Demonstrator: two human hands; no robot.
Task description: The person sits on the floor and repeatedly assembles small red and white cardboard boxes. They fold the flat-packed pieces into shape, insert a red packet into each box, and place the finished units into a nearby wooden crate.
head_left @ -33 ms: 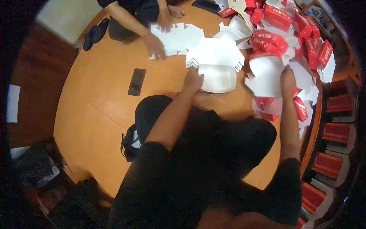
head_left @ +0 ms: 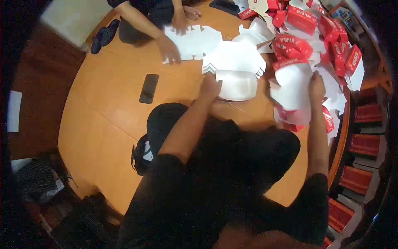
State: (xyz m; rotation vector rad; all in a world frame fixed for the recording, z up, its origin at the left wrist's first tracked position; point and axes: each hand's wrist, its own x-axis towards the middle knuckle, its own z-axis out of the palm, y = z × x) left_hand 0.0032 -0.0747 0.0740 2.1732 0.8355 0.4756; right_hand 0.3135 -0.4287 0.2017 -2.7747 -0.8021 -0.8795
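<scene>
The right hand [head_left: 317,88] has its grip closed on the right edge of a curved white cardboard piece [head_left: 292,89], which it holds over the heap of red-and-white printed cardboard boxes [head_left: 302,20]. The left hand [head_left: 211,88] touches the left edge of a stack of flat white cardboard blanks [head_left: 234,58] lying on the orange-brown wooden floor [head_left: 103,99], though whether its grip is closed cannot be told, and a dark rectangular phone [head_left: 149,89] lies farther left.
</scene>
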